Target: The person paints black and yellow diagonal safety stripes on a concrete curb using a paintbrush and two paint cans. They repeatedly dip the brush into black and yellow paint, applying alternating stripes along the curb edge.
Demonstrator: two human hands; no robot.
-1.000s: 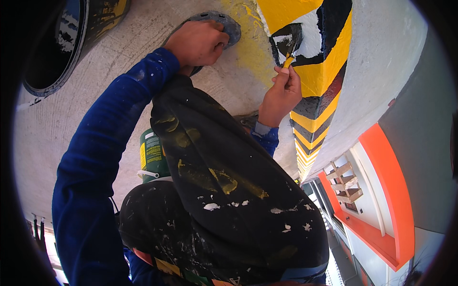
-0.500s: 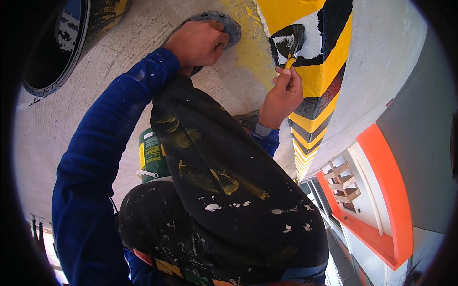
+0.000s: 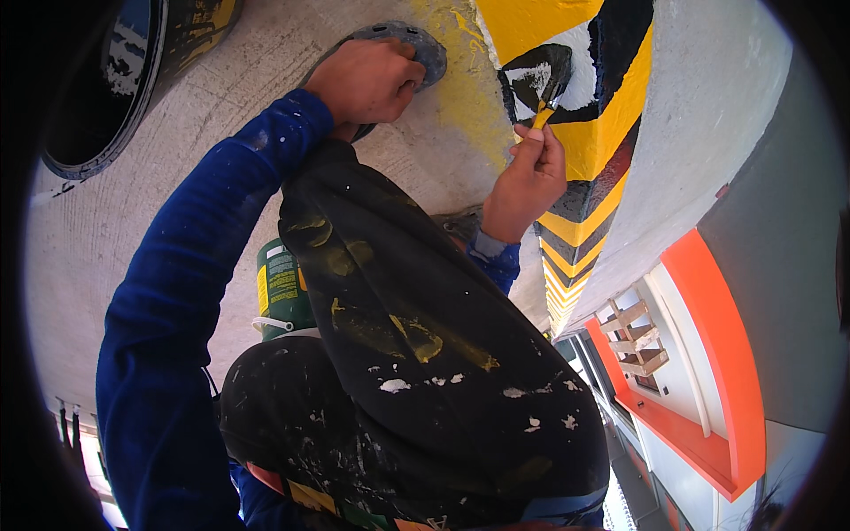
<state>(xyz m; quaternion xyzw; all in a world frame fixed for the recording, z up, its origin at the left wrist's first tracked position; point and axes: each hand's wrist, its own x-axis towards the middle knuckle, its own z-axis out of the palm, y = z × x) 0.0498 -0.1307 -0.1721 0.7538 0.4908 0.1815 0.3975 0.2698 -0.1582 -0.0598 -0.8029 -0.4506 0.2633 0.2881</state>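
Observation:
My right hand pinches the yellow handle of a paintbrush. The brush's dark bristles press on a white patch of the curb, where wet black paint shows. Yellow and black bands surround that patch. My left hand is curled into a loose fist, its wrist over my knee, just above a dark grey shoe. Nothing sticks out of that fist, though its palm side is hidden.
At the upper left stands a large dark bucket with paint-smeared sides. A green pail with a white handle sits beside my paint-stained trousers. Yellow smears mark the concrete along the curb. An orange-framed opening is at right.
My right hand has shifted slightly right and down, and the brush's bristles have swung to the right across the white patch. My left hand stays in place.

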